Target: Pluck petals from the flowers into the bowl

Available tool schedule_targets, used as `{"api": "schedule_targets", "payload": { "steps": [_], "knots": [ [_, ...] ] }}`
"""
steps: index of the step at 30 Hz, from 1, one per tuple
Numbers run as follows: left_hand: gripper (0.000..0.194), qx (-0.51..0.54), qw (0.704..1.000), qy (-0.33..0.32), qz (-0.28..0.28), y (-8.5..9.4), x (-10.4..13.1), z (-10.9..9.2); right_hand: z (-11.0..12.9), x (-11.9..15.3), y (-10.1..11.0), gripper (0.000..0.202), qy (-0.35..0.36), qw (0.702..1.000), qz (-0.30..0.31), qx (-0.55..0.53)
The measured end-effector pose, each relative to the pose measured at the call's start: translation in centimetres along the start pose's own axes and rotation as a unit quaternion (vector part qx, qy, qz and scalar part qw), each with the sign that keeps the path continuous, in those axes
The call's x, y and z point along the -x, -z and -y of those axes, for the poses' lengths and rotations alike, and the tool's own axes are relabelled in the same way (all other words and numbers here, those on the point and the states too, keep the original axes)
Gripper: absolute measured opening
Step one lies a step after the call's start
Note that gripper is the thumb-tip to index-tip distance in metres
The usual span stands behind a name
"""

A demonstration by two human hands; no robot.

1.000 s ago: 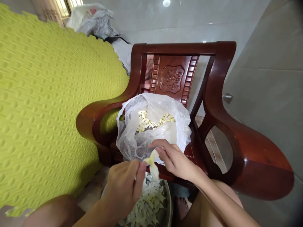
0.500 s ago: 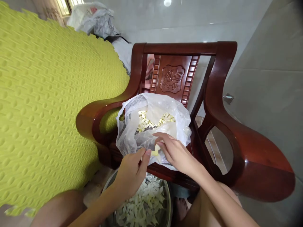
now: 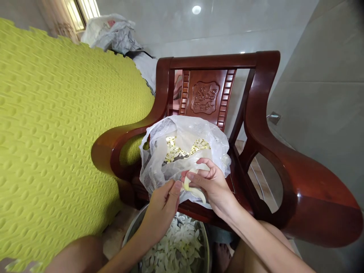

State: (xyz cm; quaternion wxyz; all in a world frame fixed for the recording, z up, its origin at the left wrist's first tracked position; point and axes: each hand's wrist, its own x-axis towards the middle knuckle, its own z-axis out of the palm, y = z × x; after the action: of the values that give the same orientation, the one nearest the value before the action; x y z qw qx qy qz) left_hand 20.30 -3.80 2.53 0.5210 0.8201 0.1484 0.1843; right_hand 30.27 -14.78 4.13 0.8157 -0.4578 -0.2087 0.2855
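Observation:
A pale flower [image 3: 187, 183] with yellowish-white petals is between my two hands, over the front edge of a chair seat. My left hand [image 3: 164, 203] pinches its base between thumb and finger. My right hand [image 3: 213, 182] has thumb and forefinger closed on a petal, its other fingers loosely raised. Just beyond them, a translucent white plastic bag [image 3: 155, 167] lies spread open, with small yellow and white flower pieces [image 3: 174, 148] inside. Below my wrists a round metal basin [image 3: 209, 246] holds many white petals [image 3: 176, 244], partly hidden by my left forearm.
The bag rests on a dark red wooden armchair [image 3: 216, 60] with broad curved arms. On the left stands a yellow textured foam mat [image 3: 57, 125]. Behind it are more plastic bags [image 3: 110, 32] near a window. My knees flank the basin.
My right hand has turned so its fingers lift and its palm shows more. The flower's petals now hang further out toward the right. My left hand keeps its pinch.

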Motion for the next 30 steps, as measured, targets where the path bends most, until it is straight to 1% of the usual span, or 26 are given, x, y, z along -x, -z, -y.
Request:
{"api": "schedule_targets", "payload": {
  "steps": [8, 11, 12, 13, 14, 15, 16, 17, 18, 19, 20, 22, 25, 28, 30],
  "knots": [
    [0.047, -0.018, 1.0, 0.001, -0.003, 0.3, -0.1, 0.3, -0.1, -0.5, 0.2, 0.049, 0.001, 1.0, 0.003, 0.026],
    [0.048, -0.036, 0.999, -0.014, -0.004, 0.6, 0.1, 0.4, -0.1, -0.7, 0.2, 0.046, 0.009, 0.998, -0.003, 0.058],
    [0.046, -0.054, 0.998, -0.024, -0.013, 0.8, 0.1, 0.4, -0.1, -0.7, 0.2, 0.045, 0.017, 0.997, -0.008, 0.069],
    [0.043, -0.08, 0.995, -0.047, -0.037, 1.0, 0.1, 0.4, -0.2, -0.8, 0.1, 0.045, 0.026, 0.996, -0.011, 0.08],
    [0.037, -0.114, 0.987, -0.088, -0.075, 1.2, 0.2, 0.4, -0.4, -0.8, 0.1, 0.045, 0.036, 0.995, -0.013, 0.092],
    [0.028, -0.155, 0.969, -0.144, -0.125, 1.5, 0.2, 0.5, -0.6, -0.8, -0.1, 0.045, 0.044, 0.993, -0.014, 0.104],
    [0.02, -0.197, 0.941, -0.21, -0.179, 1.6, 0.2, 0.5, -0.8, -0.7, -0.2, 0.043, 0.052, 0.992, -0.014, 0.117],
    [0.017, -0.234, 0.907, -0.275, -0.217, 1.8, 0.2, 0.6, -1.1, -0.7, -0.4, 0.041, 0.057, 0.99, -0.012, 0.129],
    [0.019, -0.259, 0.878, -0.327, -0.235, 1.9, 0.2, 0.7, -1.4, -0.6, -0.6, 0.038, 0.058, 0.988, -0.009, 0.14],
    [0.02, -0.274, 0.862, -0.358, -0.232, 1.9, 0.3, 0.7, -1.6, -0.5, -0.8, 0.035, 0.056, 0.987, -0.007, 0.149],
    [0.02, -0.28, 0.858, -0.37, -0.221, 1.9, 0.3, 0.8, -1.8, -0.4, -1.0, 0.033, 0.048, 0.987, -0.002, 0.152],
    [0.02, -0.277, 0.867, -0.363, -0.2, 2.0, 0.2, 1.0, -1.8, -0.3, -1.4, 0.031, 0.015, 0.99, 0.021, 0.139],
    [0.014, -0.243, 0.886, -0.334, -0.209, 2.4, 0.0, 1.1, -1.5, -0.3, -1.7, 0.03, -0.024, 0.992, 0.07, 0.1],
    [0.011, -0.184, 0.921, -0.292, -0.182, 3.2, -0.1, 0.8, -1.3, -0.4, -1.5, 0.029, -0.016, 0.989, 0.106, 0.102],
    [0.011, -0.147, 0.946, -0.246, -0.148, 3.6, 0.0, 0.5, -1.3, -0.4, -1.3, 0.029, -0.007, 0.987, 0.105, 0.122]
  ]
}}
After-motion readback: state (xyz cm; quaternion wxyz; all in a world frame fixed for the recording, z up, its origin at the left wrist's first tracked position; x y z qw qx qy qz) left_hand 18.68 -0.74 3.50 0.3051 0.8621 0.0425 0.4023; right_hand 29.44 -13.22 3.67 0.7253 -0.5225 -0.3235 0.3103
